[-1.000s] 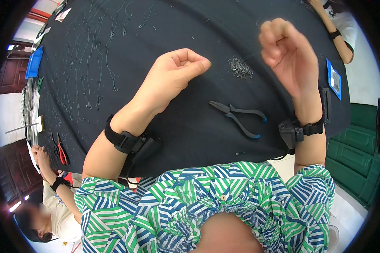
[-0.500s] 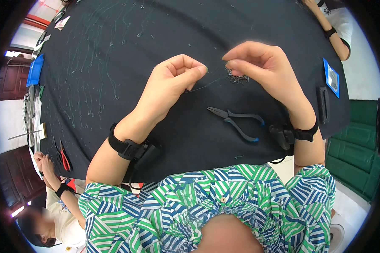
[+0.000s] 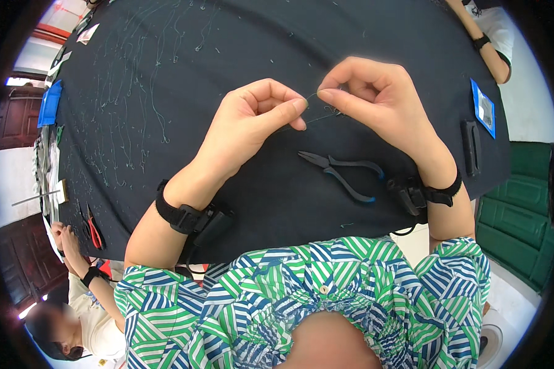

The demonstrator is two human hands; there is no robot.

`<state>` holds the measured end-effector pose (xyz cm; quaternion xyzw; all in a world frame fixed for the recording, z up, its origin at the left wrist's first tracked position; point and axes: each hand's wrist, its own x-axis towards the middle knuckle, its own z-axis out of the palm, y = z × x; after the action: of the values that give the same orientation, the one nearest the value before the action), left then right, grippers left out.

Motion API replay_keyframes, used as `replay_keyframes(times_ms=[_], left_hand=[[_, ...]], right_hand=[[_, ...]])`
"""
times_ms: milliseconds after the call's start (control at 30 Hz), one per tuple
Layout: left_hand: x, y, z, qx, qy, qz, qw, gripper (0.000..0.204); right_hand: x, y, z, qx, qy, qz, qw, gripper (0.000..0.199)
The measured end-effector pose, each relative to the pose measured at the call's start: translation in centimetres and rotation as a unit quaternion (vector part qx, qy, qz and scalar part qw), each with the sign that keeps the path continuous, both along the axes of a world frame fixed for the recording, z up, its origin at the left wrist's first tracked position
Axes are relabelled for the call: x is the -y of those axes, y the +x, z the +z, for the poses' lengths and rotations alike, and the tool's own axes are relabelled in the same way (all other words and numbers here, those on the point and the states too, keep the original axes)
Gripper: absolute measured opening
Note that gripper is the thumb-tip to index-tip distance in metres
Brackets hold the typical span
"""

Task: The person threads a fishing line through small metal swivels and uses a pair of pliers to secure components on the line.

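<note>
Left hand: I see my left hand curled over the black table, thumb and forefinger pressed together on a thin green wire.
Right hand: my right hand pinches the other end of that wire between thumb and forefinger, the other fingers curled in; the 2 pinches sit just beside each other.
Wire: it runs short between the 2 fingertips, above the cloth, with a fine strand trailing below toward a small tangle of wire bits under my right hand.
Pliers: 1 pair of blue-handled pliers lies flat on the table just below my hands, touched by neither.
Wrists: each carries a black strap with a small device.
Further out: many loose wire lengths lie on the left of the table; a blue card and a black bar sit at the right edge.
Others: another person's hands rest near red-handled cutters at lower left.
</note>
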<state>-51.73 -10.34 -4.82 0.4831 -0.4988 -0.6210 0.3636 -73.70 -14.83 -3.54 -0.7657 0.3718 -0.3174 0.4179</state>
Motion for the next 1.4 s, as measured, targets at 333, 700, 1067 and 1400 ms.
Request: replay_keyframes(times_ms=[333, 700, 1067, 1400], left_hand=[[-0.1, -0.2, -0.1, -0.007, -0.035, -0.017, 0.999, 0.018], [-0.1, -0.2, -0.2, -0.003, -0.042, -0.018, 0.999, 0.019], [0.0, -0.2, -0.2, 0.008, -0.043, -0.030, 0.999, 0.019], [-0.2, 0.0, -0.4, 0.010, -0.055, -0.017, 0.998, 0.014]], right_hand=[[-0.4, 0.3, -0.2, -0.004, -0.010, -0.018, 1.000, 0.014], [-0.3, 0.3, -0.1, -0.043, -0.032, 0.014, 0.998, 0.014], [0.0, -0.1, 0.2, -0.064, -0.067, 0.054, 0.994, 0.011], [0.0, -0.1, -0.1, -0.053, -0.045, 0.054, 0.996, 0.015]])
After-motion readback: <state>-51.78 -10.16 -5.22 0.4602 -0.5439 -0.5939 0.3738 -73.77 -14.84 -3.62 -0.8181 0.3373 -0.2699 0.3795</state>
